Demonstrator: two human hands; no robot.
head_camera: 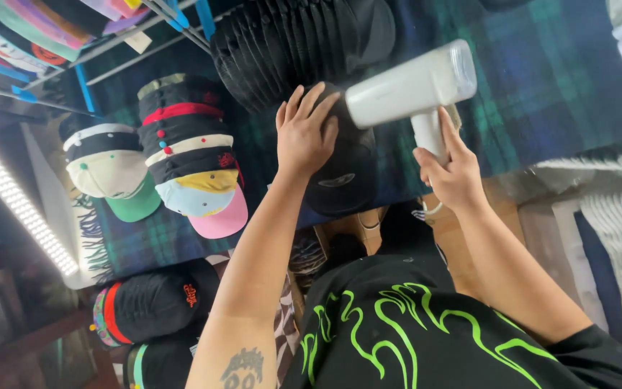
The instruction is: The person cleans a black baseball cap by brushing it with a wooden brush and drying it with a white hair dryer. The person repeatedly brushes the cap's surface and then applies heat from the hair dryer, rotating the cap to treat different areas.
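Black fabric cap (pixel 343 169), rounded and soft-looking, is laid on the dark green and blue plaid cloth (pixel 541 79) that covers the table, just below a long row of black caps (pixel 289 43) packed crown to crown. The left hand (pixel 304 133) is spread flat on the crown, fingers open and pressing, nothing being clasped. A white plastic handheld steamer (pixel 412 90), cylindrical in the head with a smooth, slightly translucent end, is gripped by its handle in the right hand (pixel 455 176), fingers wrapped closed around it; its head is held just above the cap. Two hands are seen, both the person's own. To the left, a stack of coloured caps (pixel 192 155) is nested, with a cream and green cap (pixel 113 176) beside it. Bare cloth is left open to the right of the steamer, while the left edge is crowded.
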